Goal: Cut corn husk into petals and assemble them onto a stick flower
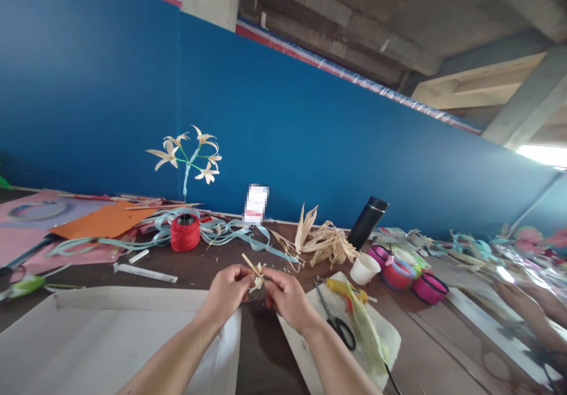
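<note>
Near the middle of the table, my left hand pinches a thin wooden stick with a pale husk piece at its lower end. From the other side, the fingers of my right hand close on that husk piece. Both hands nearly meet there. Behind them lie dried corn husks and a red spool. A flower stem with cream husk blossoms stands upright against the blue wall.
White tray at left. At right, black scissors and a yellow glue gun lie on paper, beside a white cup. A black bottle leans behind. Another person's hands are at the far right.
</note>
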Available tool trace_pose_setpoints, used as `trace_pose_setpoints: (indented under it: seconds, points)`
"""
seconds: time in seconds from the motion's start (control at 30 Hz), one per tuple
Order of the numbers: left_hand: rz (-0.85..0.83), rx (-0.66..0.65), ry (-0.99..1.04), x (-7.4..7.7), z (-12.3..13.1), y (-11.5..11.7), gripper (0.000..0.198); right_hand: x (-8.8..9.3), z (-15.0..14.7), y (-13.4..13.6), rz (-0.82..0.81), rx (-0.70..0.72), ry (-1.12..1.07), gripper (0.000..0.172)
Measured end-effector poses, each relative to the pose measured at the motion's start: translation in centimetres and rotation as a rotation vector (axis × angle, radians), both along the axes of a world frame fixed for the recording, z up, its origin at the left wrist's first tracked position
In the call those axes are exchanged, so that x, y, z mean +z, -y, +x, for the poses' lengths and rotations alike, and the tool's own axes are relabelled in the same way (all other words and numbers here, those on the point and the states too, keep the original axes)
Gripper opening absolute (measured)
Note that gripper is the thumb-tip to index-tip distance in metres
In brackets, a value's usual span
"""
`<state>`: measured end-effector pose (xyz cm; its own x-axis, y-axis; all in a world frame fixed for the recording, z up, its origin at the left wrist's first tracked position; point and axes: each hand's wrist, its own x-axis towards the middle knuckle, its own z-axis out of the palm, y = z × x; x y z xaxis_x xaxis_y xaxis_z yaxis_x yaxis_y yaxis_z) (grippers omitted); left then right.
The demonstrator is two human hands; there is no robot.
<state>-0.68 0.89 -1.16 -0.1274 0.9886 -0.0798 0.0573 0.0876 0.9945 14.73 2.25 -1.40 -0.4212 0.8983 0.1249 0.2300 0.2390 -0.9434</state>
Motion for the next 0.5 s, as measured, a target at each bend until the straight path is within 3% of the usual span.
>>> trace_pose_setpoints:
  seconds: [0.1, 0.33, 0.5]
  points:
    - [0.006, 0.004, -0.002, -0.2, 0.0, -0.1, 0.023, -0.2, 0.0, -0.1, 0.055, -0.015, 0.028, 0.036]
    - [-0.061, 0.008, 0.063, -0.2, 0.2, -0.1, 0.019, -0.2, 0.0, 0.4, 0.387, -0.175, 0.211, 0.035]
    - [-0.095, 0.041, 0.157, 0.1, 0.3, 0.0, 0.013, -0.4, 1.0, -0.9, 0.355, -0.366, 0.167, 0.035]
